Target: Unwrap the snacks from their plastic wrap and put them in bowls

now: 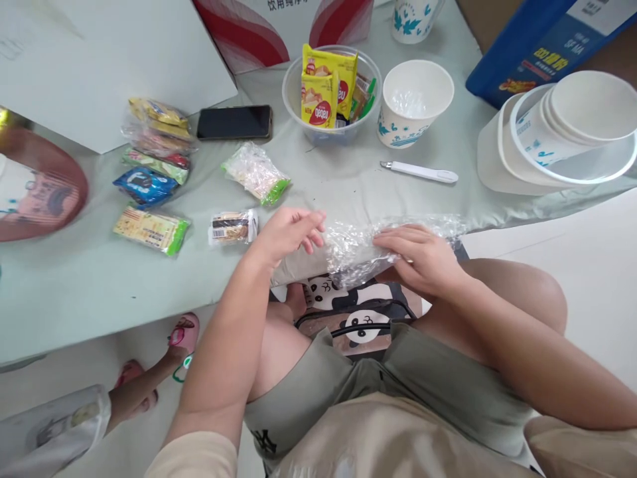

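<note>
A crinkled sheet of clear plastic wrapping [348,249] lies along the front edge of the table, partly hanging over it. My right hand [423,255] grips this wrapping, fingers over the top and thumb lower down. My left hand [293,232] is just left of it, fingers loosely bent and apart, with nothing visible in them. Beside my left hand lies a small wrapped biscuit pack [233,228]. Behind it is a clear snack packet with a green end [256,174]. A white-handled craft knife [421,171] rests beyond the wrapping.
A clear bowl [293,99] holds yellow wafer packs. Paper cups [418,99] and white tubs [490,149] stand to the right. A phone [235,123] and several snack packets [152,230] lie left. Boxes line the back. Another person's legs [137,392] show at lower left.
</note>
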A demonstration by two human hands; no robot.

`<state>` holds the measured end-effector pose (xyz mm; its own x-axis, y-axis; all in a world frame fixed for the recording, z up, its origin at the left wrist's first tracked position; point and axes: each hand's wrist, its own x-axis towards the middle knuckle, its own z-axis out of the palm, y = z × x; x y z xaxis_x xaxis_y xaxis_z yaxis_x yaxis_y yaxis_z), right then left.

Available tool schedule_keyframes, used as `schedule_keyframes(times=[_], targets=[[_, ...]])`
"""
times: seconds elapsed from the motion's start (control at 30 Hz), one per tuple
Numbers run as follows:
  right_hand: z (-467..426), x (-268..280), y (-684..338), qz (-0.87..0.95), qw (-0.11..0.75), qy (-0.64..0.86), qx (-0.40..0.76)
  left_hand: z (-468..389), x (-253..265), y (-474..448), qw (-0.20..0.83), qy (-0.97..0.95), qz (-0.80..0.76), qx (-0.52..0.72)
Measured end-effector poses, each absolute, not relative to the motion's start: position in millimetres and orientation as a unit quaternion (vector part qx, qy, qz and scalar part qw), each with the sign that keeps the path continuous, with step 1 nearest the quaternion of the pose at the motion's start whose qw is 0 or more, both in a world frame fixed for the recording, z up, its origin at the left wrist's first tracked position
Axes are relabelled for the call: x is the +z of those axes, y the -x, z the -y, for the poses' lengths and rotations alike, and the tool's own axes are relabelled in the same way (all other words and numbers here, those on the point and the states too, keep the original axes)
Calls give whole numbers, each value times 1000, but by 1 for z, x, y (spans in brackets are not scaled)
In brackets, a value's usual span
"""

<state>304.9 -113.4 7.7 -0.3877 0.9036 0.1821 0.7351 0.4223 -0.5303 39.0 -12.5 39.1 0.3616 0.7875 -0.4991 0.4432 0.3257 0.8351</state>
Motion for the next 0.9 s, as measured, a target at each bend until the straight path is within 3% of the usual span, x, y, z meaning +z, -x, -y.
schedule_keyframes(times=[0.17, 0.27, 0.4, 0.7, 0.9], targets=[[112, 46, -313, 508, 385, 556, 534, 10, 27, -48, 662, -451, -472, 368], [99, 57, -308, 347, 434, 547, 626, 16, 20, -61, 755, -444, -327, 355], [80, 50, -291, 307, 444, 553, 635, 27, 14, -81, 822, -462, -218, 252], [83, 26, -284, 264, 479, 590, 594, 28, 14, -96, 705, -485, -438, 276], [86, 35, -282, 398, 378, 650, 526, 28, 17, -94, 709, -481, -448, 256]])
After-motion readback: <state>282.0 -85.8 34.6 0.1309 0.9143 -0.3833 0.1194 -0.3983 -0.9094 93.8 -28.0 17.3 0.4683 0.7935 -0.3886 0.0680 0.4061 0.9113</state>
